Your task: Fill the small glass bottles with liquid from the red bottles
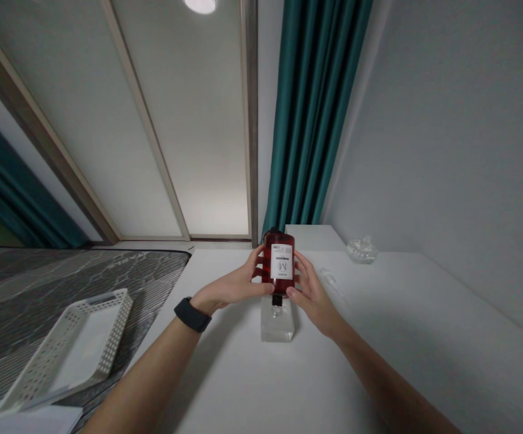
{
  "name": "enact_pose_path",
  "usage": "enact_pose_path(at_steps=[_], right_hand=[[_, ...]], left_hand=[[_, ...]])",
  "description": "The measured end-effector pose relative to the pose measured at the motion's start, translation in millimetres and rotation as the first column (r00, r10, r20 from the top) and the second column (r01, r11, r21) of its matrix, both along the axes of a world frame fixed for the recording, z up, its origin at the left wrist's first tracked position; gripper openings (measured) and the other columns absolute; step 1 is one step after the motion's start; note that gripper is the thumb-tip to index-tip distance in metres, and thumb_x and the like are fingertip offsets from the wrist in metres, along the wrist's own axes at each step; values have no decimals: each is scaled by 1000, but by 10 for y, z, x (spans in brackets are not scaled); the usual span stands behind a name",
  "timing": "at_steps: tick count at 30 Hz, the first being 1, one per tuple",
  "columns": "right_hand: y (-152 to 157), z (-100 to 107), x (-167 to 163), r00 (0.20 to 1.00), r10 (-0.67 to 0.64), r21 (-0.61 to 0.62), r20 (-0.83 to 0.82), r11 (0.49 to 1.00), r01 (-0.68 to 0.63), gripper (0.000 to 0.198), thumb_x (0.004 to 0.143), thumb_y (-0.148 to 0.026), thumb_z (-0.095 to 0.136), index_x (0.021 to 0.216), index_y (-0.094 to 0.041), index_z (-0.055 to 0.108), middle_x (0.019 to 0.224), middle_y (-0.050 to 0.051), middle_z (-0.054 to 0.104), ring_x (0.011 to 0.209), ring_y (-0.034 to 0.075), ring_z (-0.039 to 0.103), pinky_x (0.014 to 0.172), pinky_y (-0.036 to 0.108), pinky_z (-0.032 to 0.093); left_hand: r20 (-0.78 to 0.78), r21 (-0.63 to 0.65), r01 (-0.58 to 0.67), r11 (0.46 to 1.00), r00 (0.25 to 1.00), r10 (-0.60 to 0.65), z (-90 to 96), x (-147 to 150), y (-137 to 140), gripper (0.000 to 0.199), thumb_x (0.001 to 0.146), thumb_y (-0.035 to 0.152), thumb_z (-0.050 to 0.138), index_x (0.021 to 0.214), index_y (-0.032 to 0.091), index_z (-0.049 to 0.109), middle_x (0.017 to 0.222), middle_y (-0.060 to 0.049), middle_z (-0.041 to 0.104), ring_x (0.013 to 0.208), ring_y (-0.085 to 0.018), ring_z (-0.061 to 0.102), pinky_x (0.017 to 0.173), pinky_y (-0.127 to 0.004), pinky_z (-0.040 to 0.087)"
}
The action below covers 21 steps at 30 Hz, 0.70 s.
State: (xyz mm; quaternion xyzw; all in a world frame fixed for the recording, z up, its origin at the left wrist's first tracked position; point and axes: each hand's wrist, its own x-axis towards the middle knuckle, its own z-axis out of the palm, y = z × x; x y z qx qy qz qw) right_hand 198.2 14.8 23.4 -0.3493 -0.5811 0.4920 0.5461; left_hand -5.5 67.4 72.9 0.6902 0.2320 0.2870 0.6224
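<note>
Between my two hands is a dark red-brown bottle (267,259) with a white label (281,262), held above the white table. My left hand (238,282) grips its left side, with the thumb across the lower edge. On the other side, my right hand (312,295) has its fingers and thumb against the bottle. The bottle appears tipped neck-down, a black neck or cap (277,299) pointing at the clear container (277,328) below. Whether the two touch I cannot tell. A dark piece shows at the bottle's top edge; its kind is unclear.
A white box-like block (313,237) stands at the table's back edge. Crumpled clear plastic (361,250) lies right of it, and a thin clear piece (329,278) lies nearer. Left of the table are a white perforated basket (117,334) and white paper (26,417).
</note>
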Motion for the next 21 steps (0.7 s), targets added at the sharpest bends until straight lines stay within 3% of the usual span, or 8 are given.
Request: enact_pose_path(at_steps=[8, 13, 17, 21], right_hand=[[18, -24, -38, 1000, -6, -56, -31, 998, 4, 74, 87, -47, 67, 149, -34, 28, 147, 11, 45, 122, 27, 58, 100, 47, 50], [59, -103, -38, 999, -37, -122, -15, 992, 35, 75, 88, -52, 63, 151, -31, 29, 131, 10, 59, 109, 26, 64, 92, 44, 54], [136, -225, -33, 996, -53, -152, -74, 987, 42, 67, 91, -54, 56, 150, -31, 34, 126, 8, 64, 108, 25, 64, 90, 42, 53], [201, -308, -22, 990, -60, -222, -125, 975, 31, 61, 93, -49, 49, 150, -28, 38, 113, 6, 70, 96, 24, 68, 84, 41, 54]], left_hand=[[-11, -55, -17, 998, 1000, 17, -110, -18, 71, 90, 83, 29, 74, 153, 18, 19, 139, -22, 50, 127, -35, 51, 107, -59, 38], [-41, -60, -113, 992, 993, 111, -151, 1, 83, 109, 84, 36, 74, 155, 21, -8, 128, -20, 58, 115, -32, 59, 101, -56, 43], [-41, 9, -75, 997, 996, 75, -217, 25, 102, 93, 88, 49, 67, 155, 19, 9, 120, -18, 62, 105, -30, 63, 94, -52, 47], [-97, 50, -185, 981, 977, 189, -311, 41, 132, 75, 93, 60, 52, 150, 18, 27, 121, -16, 63, 106, -28, 61, 93, -46, 47]])
